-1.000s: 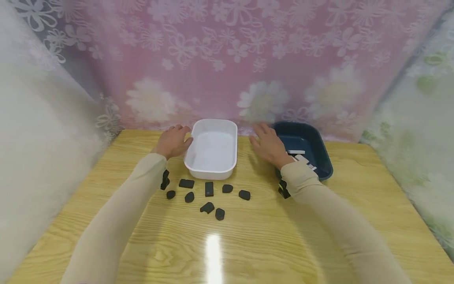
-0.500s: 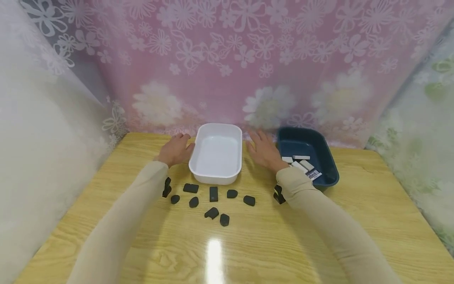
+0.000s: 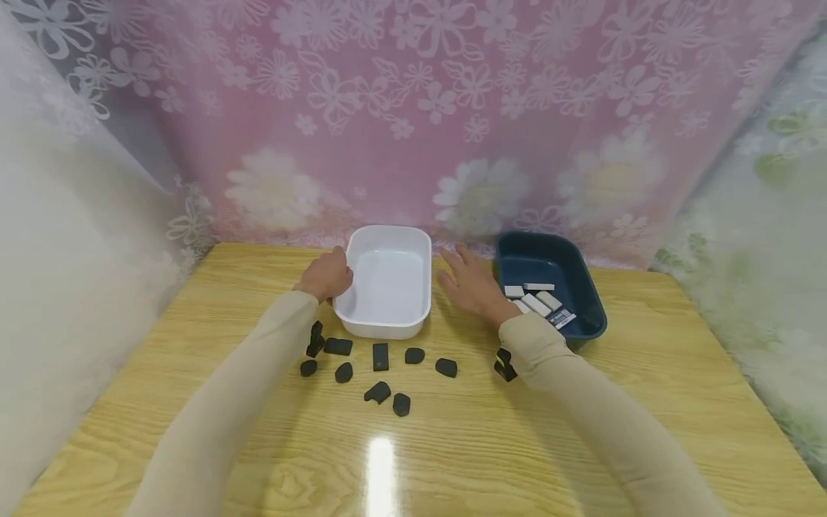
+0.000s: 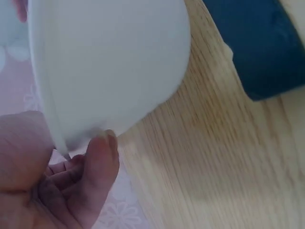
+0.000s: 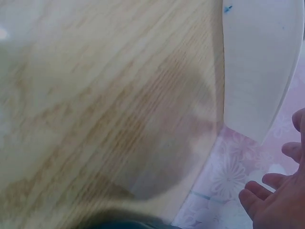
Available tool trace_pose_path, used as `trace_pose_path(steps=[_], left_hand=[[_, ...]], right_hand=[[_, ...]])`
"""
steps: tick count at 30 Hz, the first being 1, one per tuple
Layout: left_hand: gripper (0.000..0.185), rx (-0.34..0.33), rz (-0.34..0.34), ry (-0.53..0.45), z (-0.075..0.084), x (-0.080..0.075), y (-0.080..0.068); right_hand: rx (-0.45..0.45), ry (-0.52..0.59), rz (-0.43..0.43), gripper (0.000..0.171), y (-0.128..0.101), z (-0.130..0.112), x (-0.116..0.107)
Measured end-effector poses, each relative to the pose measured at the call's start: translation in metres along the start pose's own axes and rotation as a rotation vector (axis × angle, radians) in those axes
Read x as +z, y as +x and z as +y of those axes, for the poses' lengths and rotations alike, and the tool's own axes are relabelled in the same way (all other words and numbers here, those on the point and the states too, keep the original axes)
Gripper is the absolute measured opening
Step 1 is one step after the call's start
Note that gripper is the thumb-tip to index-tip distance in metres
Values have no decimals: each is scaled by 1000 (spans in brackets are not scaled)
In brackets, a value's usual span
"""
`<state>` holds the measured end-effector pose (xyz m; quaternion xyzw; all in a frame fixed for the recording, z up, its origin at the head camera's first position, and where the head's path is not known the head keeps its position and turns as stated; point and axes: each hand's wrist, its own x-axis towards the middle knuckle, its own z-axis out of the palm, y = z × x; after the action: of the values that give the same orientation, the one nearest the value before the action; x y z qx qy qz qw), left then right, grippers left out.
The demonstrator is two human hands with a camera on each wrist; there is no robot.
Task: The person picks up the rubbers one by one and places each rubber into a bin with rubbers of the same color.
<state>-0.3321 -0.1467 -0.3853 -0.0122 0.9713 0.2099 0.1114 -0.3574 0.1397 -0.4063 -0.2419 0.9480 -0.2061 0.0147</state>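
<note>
Tub (image 5: 257, 67) marks (image 5: 228, 9), right-wrist view only

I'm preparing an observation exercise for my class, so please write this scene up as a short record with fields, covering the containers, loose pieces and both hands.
Surface: wooden table
Containers: white tub; dark blue tub to its right, apart
Dark blue tub contents: white blocks, printed card
Loose pieces: eight dark pieces on the table, nearer the person than the white tub
Left hand: pinches the white tub's rim
Right hand: between the tubs, fingers spread
Backdrop: pink floral curtain
</note>
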Motion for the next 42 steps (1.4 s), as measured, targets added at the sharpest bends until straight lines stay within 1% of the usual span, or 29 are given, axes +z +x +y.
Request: trace_pose_path(steps=[4,7,10,12,14,16,18,19,21,24,26,30,33,37,42], left_hand=[[41,-54,-17,-14,4,0,1],[39,-70,-29,-29,3,1,2],[38,-76,-46,-48,4,4,3],[39,-77,-52,-50,6,6,4],[39,-81,-53,-47,8,7,3],[40,-83,-48,-40,11,7,3],[42,-89,-43,-25,10,8,0],[42,-91,-40,-20,10,8,-1],[43,-91,-31,-6,10,9,-3],[44,-82,-1,26,10,10,-4],[44,-83,19,38,10,11,-3],[45,-87,41,53,10,14,1],[47,-89,59,65,10,16,5],[49,-104,84,67,11,19,8],[47,-135,113,49,15,24,7]], right_hand=[[-2,12,-25,55,-5,-3,-3],[-11,6,-50,54,-13,-6,-6],[-17,-22,-62,53,-24,-9,-7],[-36,-27,-46,51,-34,-11,-7],[-64,-28,-12,46,-46,-14,-6],[-91,-12,22,37,-59,-17,-5],[-104,11,24,27,-72,-23,0],[-107,17,9,25,-78,-25,3],[-107,14,-60,26,-91,-29,9],[-127,-15,-162,35,-106,-33,19],[-152,-32,-178,37,-113,-33,24],[-177,-41,-121,27,-119,-33,30],[-188,-28,-98,21,-119,-33,31],[-194,12,-103,18,-118,-33,31],[-203,40,-114,17,-119,-31,32]])
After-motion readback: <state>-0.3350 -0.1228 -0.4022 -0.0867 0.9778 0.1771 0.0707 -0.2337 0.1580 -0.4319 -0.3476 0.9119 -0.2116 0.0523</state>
